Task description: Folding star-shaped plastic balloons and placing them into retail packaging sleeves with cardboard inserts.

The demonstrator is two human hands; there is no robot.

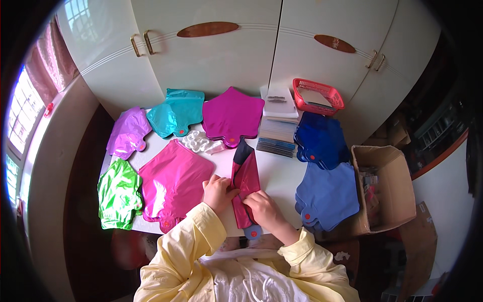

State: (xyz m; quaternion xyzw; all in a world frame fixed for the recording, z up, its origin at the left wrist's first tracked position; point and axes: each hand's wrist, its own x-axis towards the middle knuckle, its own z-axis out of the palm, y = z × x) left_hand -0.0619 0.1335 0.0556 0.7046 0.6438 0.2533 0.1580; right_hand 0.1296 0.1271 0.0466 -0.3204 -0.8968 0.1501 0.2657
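Foil sheet (246,176), folded, crimson — left hand (216,194) and right hand (265,209) have fingers (255,200) clamped on its edges.

The camera sits on my head, the left of a side-by-side pair, and looks down and forward over the table (279,176). My left hand (216,193) and right hand (264,209) fall just below the centre, near the lens (my yellow sleeves (183,241) enter from the lower edge). The wide fisheye also takes in the white cabinet (211,60) beyond and the window (22,110) at far left, bending straight edges toward its dark rim.
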